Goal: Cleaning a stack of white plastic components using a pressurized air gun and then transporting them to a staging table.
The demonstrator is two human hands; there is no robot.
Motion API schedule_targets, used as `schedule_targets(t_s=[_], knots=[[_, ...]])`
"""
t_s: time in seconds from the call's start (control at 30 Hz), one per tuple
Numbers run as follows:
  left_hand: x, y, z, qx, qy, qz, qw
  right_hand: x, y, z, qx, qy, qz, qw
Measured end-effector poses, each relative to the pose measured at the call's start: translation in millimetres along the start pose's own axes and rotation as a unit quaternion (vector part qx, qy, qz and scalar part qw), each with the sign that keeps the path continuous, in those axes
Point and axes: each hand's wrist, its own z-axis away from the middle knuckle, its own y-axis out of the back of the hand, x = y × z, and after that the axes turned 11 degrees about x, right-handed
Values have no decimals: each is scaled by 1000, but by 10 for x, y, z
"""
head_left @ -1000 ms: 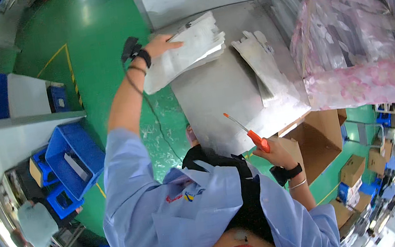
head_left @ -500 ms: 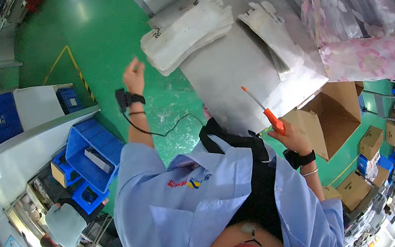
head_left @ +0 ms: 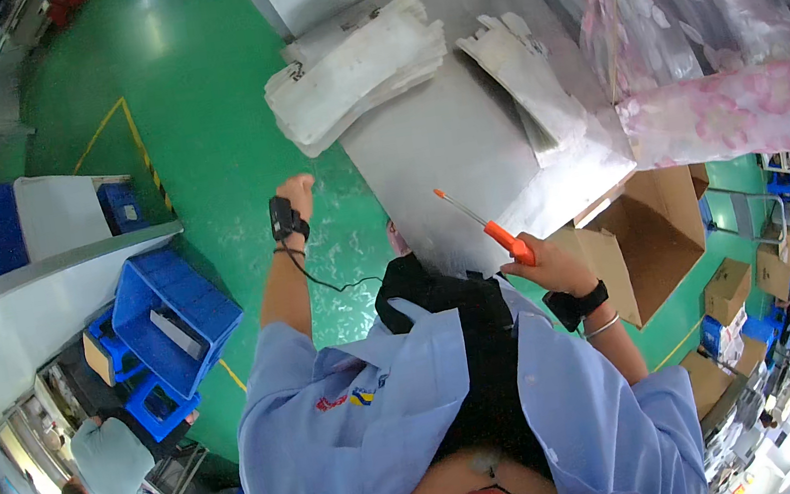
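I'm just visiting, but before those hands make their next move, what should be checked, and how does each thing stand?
1. Screwdriver gripped: ok, its orange handle is in the right hand.
2. Left hand free: ok, nothing visible in it.
3. White stack fully on the metal table: not ok, its left end juts past the edge.
4. Wrist cord fastened at its far end: cannot tell.
5. Cardboard box open: ok.

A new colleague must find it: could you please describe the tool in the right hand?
Find the grey table, then the right hand by its near edge. The tool points from that hand over the table. Unlike the white stacks farther back, it is thin, with an orange handle and tip.
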Motion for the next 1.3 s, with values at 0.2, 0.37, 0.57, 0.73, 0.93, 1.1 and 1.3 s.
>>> schedule_targets(t_s=[0.2, 0.37, 0.57, 0.73, 0.93, 1.1, 1.3], knots=[[930, 593, 459, -91, -166, -144, 971, 416, 58, 53, 12, -30, -15, 999], [1242, 615, -1453, 76, 22, 86, 993, 498, 72, 204, 36, -40, -8, 998], [640, 145, -2806, -9, -58, -244, 968, 405, -52, 366, 70, -40, -51, 995], [808, 142, -2753, 78, -63, -211, 972, 584, -127, 541, 105, -70, -89, 988], [592, 896, -2134, 288, -93, -77, 950, 740, -122, 446, 123, -54, -92, 987], [-321, 1745, -729, 139, -11, -396, 907, 797, 10, 186, 93, -40, -108, 989], [1077, 745, 445, -87, 10, -32, 996, 1542, 659, -552, 118, -27, -269, 955]])
